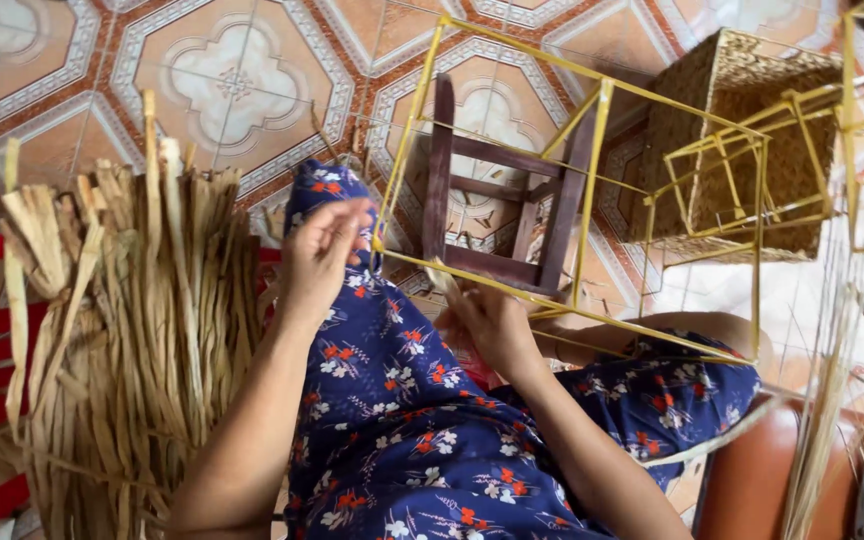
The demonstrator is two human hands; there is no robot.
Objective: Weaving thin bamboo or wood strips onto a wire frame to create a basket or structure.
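Nearest the camera, the person's lap is covered by dark blue cloth printed with red and white flowers (402,420), both bare forearms running up over it. The left hand (320,250) is raised by the knee, its fingers curled together, pinching near the lower left corner of the yellow metal wire box frame (592,190); whether it grips a strand or the wire itself cannot be told. The right hand (492,322) lies against the frame's lower yellow bar, fingers closed at the wire, so the two hands sit apart along that bottom edge. To the left, a thick bundle of dried tan fibre strips (132,330) stands upright just beside the left arm. Inside the wire frame, a dark brown wooden stool (502,200) rests on the patterned orange and white tiled floor (232,80). Farther right lie smaller yellow wire frames (742,170) against a woven brown basket (742,100).
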